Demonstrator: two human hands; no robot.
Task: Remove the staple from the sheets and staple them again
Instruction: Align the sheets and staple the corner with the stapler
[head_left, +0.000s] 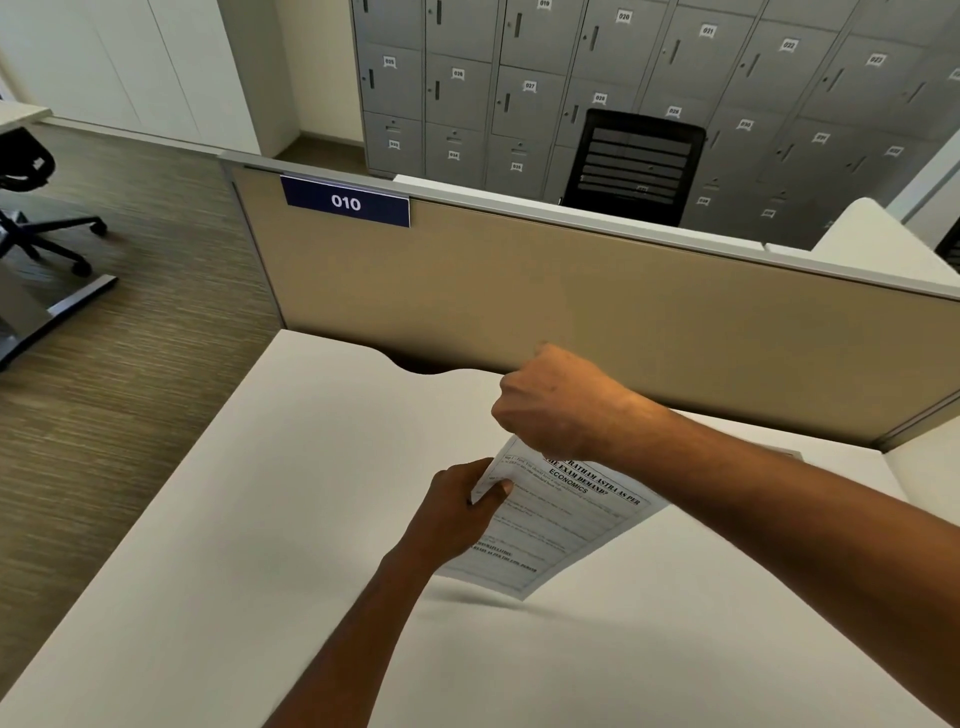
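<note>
The printed sheets (545, 525) hang in the air above the white desk (260, 519), tilted, with black headings near their top edge. My left hand (457, 512) pinches their left edge, thumb on the printed face. My right hand (556, 405) is curled into a fist over the top corner of the sheets and covers that corner. The staple is hidden under the right hand, and I cannot tell whether the fist holds a tool. No stapler shows in the view.
A tan partition (571, 291) with a blue "010" sign (345, 201) closes the desk's far side. Behind it stand grey numbered lockers (519, 78) and a black chair (634, 166). Another office chair (31, 208) stands on the carpet at left.
</note>
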